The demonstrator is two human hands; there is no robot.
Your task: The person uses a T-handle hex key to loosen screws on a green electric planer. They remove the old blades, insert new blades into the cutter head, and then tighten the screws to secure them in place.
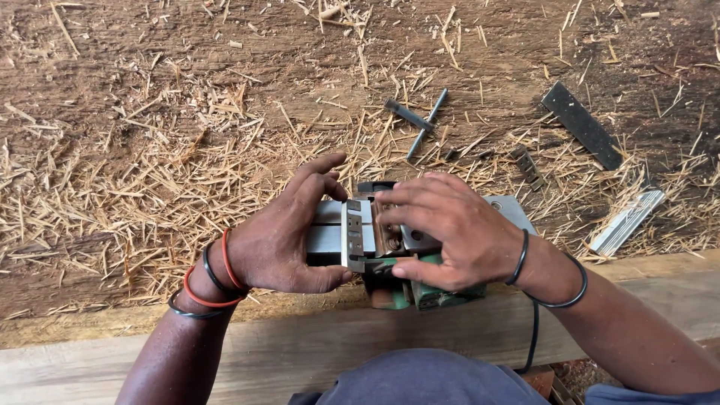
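Note:
An upturned green electric planer [405, 289] with a grey metal sole lies at the near edge of a wooden work surface. My left hand [289, 236] grips its left end, thumb below and fingers over the sole plate. My right hand [450, 232] covers the middle, fingertips pressing on the cutter drum [386, 236] and a thin metal blade piece [356, 232]. Both wrists wear bands.
Wood shavings [150, 180] litter the brown surface. A T-shaped metal wrench [420, 120] lies beyond the planer. A dark flat metal bar [583, 125], a small clamp strip [527, 166] and a silver blade strip [626, 221] lie at right. A pale plank [300, 345] runs along the near edge.

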